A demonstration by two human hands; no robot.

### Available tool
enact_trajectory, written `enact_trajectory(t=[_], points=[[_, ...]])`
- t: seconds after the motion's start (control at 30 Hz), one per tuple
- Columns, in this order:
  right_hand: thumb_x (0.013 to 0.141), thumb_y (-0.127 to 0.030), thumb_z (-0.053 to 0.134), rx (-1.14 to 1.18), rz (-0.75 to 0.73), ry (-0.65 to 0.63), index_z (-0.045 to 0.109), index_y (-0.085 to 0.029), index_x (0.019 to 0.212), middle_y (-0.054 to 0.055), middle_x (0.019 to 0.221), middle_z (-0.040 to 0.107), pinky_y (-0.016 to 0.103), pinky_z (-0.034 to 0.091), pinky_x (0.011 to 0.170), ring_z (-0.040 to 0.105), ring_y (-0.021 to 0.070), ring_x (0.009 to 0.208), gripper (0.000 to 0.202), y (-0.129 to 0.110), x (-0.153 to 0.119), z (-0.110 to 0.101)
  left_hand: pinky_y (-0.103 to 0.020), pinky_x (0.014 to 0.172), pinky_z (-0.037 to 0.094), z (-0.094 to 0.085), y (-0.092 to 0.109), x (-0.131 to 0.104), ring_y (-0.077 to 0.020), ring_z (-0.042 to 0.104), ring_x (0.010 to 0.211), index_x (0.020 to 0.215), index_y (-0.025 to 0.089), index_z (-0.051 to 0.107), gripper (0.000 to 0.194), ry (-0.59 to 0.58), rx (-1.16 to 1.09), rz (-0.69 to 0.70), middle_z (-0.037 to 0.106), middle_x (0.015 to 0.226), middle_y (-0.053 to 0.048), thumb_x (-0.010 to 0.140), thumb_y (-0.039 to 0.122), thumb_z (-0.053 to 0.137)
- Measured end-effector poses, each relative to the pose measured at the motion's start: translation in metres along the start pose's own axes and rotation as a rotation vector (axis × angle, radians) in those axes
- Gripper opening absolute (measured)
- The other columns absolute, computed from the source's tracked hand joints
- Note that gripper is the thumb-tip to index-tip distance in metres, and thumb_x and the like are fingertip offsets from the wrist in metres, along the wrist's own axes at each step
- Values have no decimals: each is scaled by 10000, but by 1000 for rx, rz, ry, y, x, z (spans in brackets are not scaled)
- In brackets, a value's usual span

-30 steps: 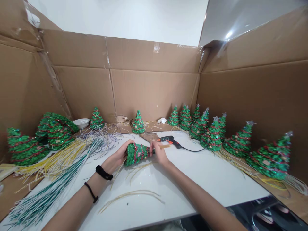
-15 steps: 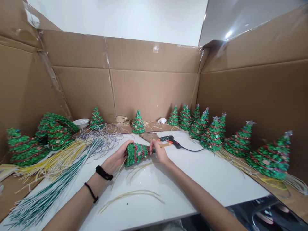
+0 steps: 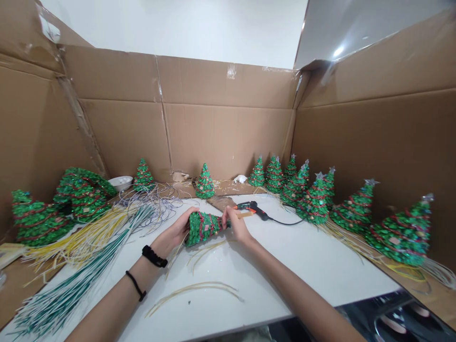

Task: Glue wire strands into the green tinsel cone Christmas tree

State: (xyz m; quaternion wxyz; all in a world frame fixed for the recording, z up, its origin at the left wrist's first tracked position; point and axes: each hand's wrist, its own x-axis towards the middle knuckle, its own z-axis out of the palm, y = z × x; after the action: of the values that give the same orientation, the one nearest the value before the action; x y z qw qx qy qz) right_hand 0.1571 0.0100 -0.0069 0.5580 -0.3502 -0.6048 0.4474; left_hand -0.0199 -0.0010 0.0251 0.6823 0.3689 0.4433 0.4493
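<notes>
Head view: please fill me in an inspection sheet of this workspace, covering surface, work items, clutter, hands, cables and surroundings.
Surface: white tabletop, with a small dark speck near the front.
Work items: green tree with red garland, lying tilted in the hands; tan piece.
Clutter: loose pale strands in front; green strand bundle and yellow strands at left.
Hands: left hand grips the tree's wide end; right hand holds the tan piece by its narrow end.
Cables: black cable from an orange-and-black tool; far end hidden.
Surroundings: cardboard walls, more trees along both sides.
</notes>
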Motion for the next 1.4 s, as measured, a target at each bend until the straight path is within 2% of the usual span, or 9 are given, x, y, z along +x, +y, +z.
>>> enact_trajectory(t=[0.17,0.37,0.57,0.77,0.93,1.23,1.4], points=[[824,-557,337,2,-9,33,460,-202,456,-1,432,457,252,385,529,468,119,469,526,4,1,0,-242,522,425,7,-6,-1,-115,500,446,583,178,515,246,-25,-62,30,567,502,23,732,368,558],[833,-546,342,-16,-13,45,466,-198,454,0,438,467,241,389,532,473,116,481,529,6,1,1,-256,587,458,8,-9,-1,-170,591,584,636,175,567,277,-141,-47,29,620,561,-18,743,428,532],[849,-539,332,-33,15,18,464,-203,461,2,438,476,246,397,550,488,121,484,530,7,3,0,-254,615,462,12,-8,-2,-173,597,607,621,175,564,297,-68,-19,37,616,563,-19,732,450,543],[865,-511,317,-63,0,15,456,-204,456,3,436,476,251,399,578,488,125,498,530,6,2,-1,-255,578,454,10,-5,-2,-140,542,511,613,167,553,247,-73,-59,14,595,551,-2,732,383,569],[876,-481,307,-92,-15,1,450,-209,459,5,440,477,260,396,592,484,131,509,517,2,1,-1,-250,610,459,8,-5,-1,-127,540,530,643,162,552,208,-55,-91,27,605,590,2,727,348,589],[870,-470,313,-86,-8,0,451,-206,459,6,438,474,259,393,588,481,130,505,508,2,2,-1,-238,594,452,9,-5,2,-112,514,511,632,165,527,217,-41,-114,39,577,565,18,701,344,629],[862,-460,319,-64,-4,-2,448,-206,456,8,438,477,260,402,580,486,130,499,495,1,1,-1,-244,616,466,9,-5,4,-119,529,526,636,156,552,248,-57,-118,17,603,588,-1,739,374,610]])
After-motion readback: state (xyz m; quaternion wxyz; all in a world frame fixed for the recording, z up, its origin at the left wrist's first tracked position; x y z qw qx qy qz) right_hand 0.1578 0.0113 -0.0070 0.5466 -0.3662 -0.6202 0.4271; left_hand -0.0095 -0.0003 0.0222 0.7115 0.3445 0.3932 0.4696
